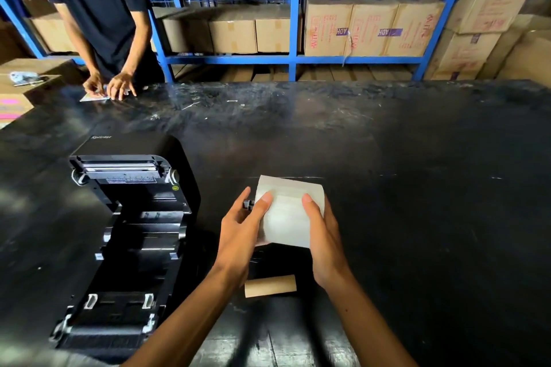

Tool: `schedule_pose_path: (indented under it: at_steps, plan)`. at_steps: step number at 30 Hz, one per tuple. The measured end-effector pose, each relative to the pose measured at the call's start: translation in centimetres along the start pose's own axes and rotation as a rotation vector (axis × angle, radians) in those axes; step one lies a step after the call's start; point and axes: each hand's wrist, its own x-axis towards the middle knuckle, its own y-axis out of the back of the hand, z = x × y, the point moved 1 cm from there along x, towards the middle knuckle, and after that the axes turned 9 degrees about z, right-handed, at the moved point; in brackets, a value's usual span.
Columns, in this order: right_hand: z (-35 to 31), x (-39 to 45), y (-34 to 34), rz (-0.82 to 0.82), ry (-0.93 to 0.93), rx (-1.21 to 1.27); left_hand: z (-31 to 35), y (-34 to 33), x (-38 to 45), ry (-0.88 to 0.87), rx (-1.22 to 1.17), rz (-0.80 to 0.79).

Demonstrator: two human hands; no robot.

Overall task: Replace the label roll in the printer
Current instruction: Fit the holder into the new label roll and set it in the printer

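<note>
A white label roll (288, 211) is held above the black table, right of the printer. My right hand (323, 240) grips its right side. My left hand (241, 235) holds its left end, where a small black spindle tip (248, 204) sticks out. The black label printer (125, 235) stands at the left with its lid swung open and its roll bay bare. An empty brown cardboard core (270, 285) lies on the table below my hands.
The black table (417, 188) stretches wide to the right. Another person (98, 9) stands at the far left edge with both hands on a small paper. Blue shelving (293, 24) with cardboard boxes lines the back.
</note>
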Motion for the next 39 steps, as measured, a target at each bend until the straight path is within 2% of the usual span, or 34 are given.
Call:
schedule_pose_path:
  at_steps: [3, 5, 7, 8, 12, 14, 16, 19, 24, 27, 33, 39]
  plan:
    - [0.1, 0.9, 0.3, 0.075, -0.114, 0.087, 0.2, 1.0, 2.1, 0.081, 0.082, -0.133]
    - [0.4, 1.3, 0.8, 0.115, -0.181, 0.098, -1.1, 1.7, 4.0, 0.119, 0.155, -0.053]
    - [0.7, 1.4, 1.3, 0.133, -0.206, 0.081, -3.5, 2.6, 5.7, 0.01, 0.483, 0.031]
    - [0.9, 1.4, 1.6, 0.14, -0.211, 0.074, -4.9, 3.1, 6.3, -0.051, 0.706, 0.004]
    - [1.7, 1.8, 2.9, 0.186, -0.226, 0.066, -9.3, 4.2, 7.4, -0.235, 1.401, -0.313]
    - [2.0, 2.1, 3.7, 0.213, -0.224, 0.055, -10.2, 4.4, 7.8, -0.376, 1.522, -0.342]
    - [2.2, 2.2, 4.3, 0.223, -0.223, 0.054, -10.4, 4.4, 8.2, -0.397, 1.459, -0.323]
    - [2.4, 2.2, 4.8, 0.222, -0.216, 0.064, -10.0, 4.3, 8.5, -0.312, 1.32, -0.266]
    - [2.6, 1.7, 4.6, 0.209, -0.202, 0.028, -7.9, 3.3, 7.2, -0.108, 0.661, 0.046]
    - [2.7, 1.3, 4.2, 0.184, -0.202, 0.019, -6.1, 2.1, 5.4, -0.089, 0.348, 0.12]
    - [2.9, 0.5, 3.5, 0.125, -0.173, -0.029, -3.8, 2.3, 2.2, -0.181, 0.229, 0.078]
    - [2.7, -0.6, 3.2, 0.034, -0.069, -0.094, -2.6, 3.6, -0.2, -0.15, 0.129, -0.005]
